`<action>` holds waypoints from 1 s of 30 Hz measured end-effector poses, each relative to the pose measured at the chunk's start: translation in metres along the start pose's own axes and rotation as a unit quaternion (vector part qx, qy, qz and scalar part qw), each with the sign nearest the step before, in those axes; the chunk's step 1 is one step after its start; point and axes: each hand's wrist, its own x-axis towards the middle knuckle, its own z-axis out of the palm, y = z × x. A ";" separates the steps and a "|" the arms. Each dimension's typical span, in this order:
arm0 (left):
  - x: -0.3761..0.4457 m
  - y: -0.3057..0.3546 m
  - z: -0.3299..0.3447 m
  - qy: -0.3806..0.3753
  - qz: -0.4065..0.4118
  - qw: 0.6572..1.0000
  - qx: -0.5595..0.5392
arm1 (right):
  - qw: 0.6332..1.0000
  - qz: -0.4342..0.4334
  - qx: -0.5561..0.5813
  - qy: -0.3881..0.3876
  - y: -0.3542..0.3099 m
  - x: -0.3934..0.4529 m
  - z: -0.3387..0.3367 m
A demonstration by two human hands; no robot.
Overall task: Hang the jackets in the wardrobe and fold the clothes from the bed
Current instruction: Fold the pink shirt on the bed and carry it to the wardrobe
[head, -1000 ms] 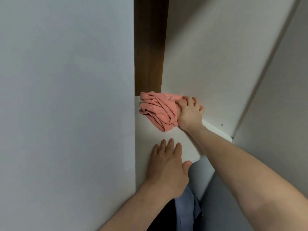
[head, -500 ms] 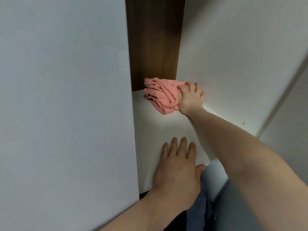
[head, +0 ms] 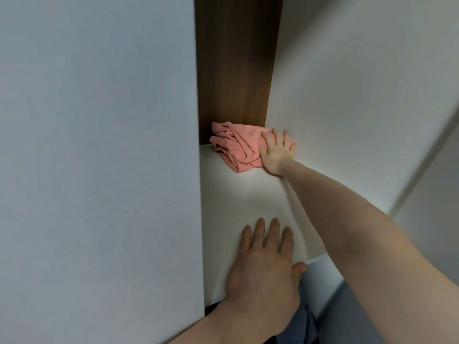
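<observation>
Pink garment (head: 236, 147), bunched and creased, not neatly flat, sits on the white shelf (head: 238, 202) inside the wardrobe, pushed to the far back, against the brown back panel (head: 236, 65) and close to the back right corner. Only one view, head camera, looking down and forward into the compartment.

Right hand (head: 277, 151): arm stretched deep into the compartment, fingers straight and slightly spread, palm down, pressing flat on the right end of the pink garment. Not curled around the cloth, no pinch. Its little-finger side is right by the white right wall (head: 347, 95); cannot tell if it touches.

Left hand (head: 263, 264): flat on the front part of the shelf, fingers straight and close together, thumb out to the right over the shelf's front edge. Holds nothing. Well apart from the garment, bare shelf between them.

Compartment: white left side panel (head: 99, 145) fills the left half of the view, white wall on the right, brown wood-look panel at the back. The pink garment is the only item visible on this shelf.

Below the shelf's front edge, under the left wrist, grey-blue fabric (head: 305, 326) shows; too little visible to tell what it is. Darker area beside it, unclear.
</observation>
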 end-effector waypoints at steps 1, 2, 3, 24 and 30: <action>0.001 0.000 0.001 0.000 0.000 1.000 -0.006 | 1.000 -0.010 0.004 0.006 0.004 -0.005 0.001; 0.002 0.000 0.004 0.006 -0.003 1.000 -0.009 | 1.000 -0.021 0.009 0.015 0.006 -0.012 0.001; 0.003 -0.001 0.005 0.009 -0.006 1.000 -0.012 | 0.999 -0.028 0.015 0.021 0.009 -0.019 0.002; -0.006 -0.011 -0.009 -0.022 0.053 0.998 -0.026 | 0.981 0.109 0.159 -0.034 0.007 -0.276 -0.094; -0.016 -0.008 -0.010 -0.013 0.075 0.997 -0.025 | 0.966 0.186 0.175 0.049 0.014 -0.377 -0.098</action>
